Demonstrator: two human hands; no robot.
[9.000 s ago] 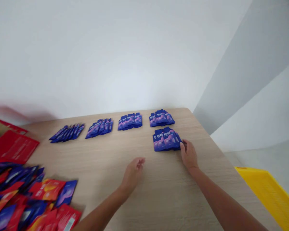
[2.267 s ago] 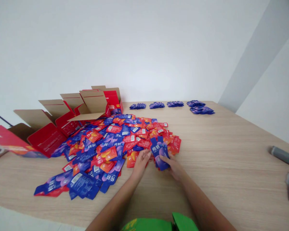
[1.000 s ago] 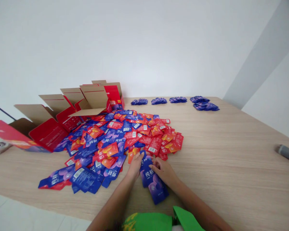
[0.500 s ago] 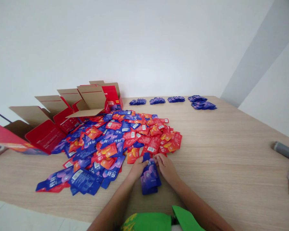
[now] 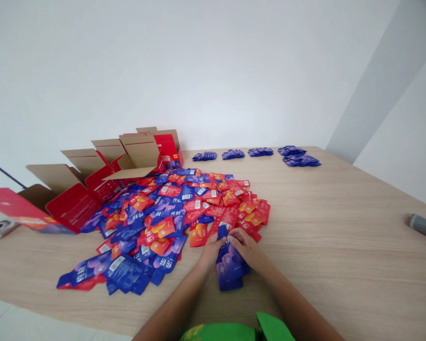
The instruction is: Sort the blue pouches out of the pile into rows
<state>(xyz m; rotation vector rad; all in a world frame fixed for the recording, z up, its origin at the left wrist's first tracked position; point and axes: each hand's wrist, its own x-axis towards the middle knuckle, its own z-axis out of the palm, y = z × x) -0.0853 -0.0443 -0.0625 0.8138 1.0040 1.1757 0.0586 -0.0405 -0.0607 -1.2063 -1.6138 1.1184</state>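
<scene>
A small fanned stack of blue and purple sachets [image 5: 229,273] is held upright-facing over the near middle of the table. My left hand [image 5: 210,251] grips its left edge, thumb on the front sachet. From the other side my right hand [image 5: 247,247] closes on the upper right part, its fingers curled over the front and covering some of the print. Just beyond both hands lies a wide heap of loose red sachets [image 5: 229,217] and blue sachets [image 5: 126,272].
Open red cardboard boxes [image 5: 74,203] line the left side behind the heap. Along the back edge sit several blue sachet stacks, such as one stack [image 5: 260,152] and a double one [image 5: 301,160]. A grey cylindrical object [image 5: 424,226] is at the right.
My right hand has moved from beside the stack onto its upper front, fingers now curled over it. The stack's sachets are fanned wider to the right. The view has shifted slightly.
</scene>
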